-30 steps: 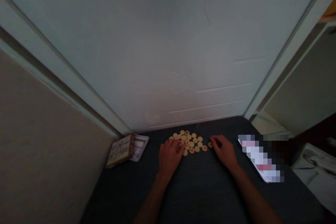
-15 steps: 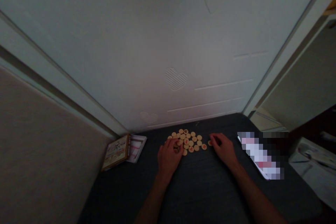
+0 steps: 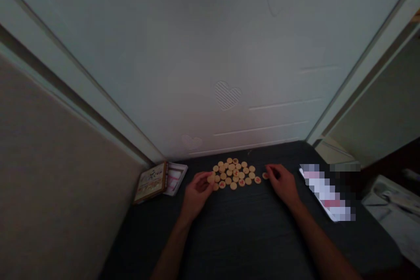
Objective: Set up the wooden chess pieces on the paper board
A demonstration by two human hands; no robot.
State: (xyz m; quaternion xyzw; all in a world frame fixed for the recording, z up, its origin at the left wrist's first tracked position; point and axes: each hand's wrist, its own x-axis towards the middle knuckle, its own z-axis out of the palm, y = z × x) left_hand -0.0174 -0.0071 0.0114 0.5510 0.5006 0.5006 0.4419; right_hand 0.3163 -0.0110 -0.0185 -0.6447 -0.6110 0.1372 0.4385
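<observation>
An illustrated box point(image 3: 151, 182) sits left on the table point(image 3: 236, 236). The left hand's point(image 3: 197, 193) fingers point(image 3: 204, 178) curl at the edge of the round chess pieces point(image 3: 233, 174) mid-frame (pinch unclear). The right hand's point(image 3: 282, 183) fingers point(image 3: 271, 169) curve over a lone piece point(image 3: 265, 175), pressed together. A pixelated object point(image 3: 324, 192) lies far right.

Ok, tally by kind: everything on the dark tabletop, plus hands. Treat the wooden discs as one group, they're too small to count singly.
Group of round wooden game pieces: 1
Hands, left hand and right hand: 2
Illustrated box: 1
White paper: 1
Pixelated flat object: 1
Total: 6

a white heart-embossed door point(image 3: 210, 52) stands behind a dark table point(image 3: 236, 236).
</observation>
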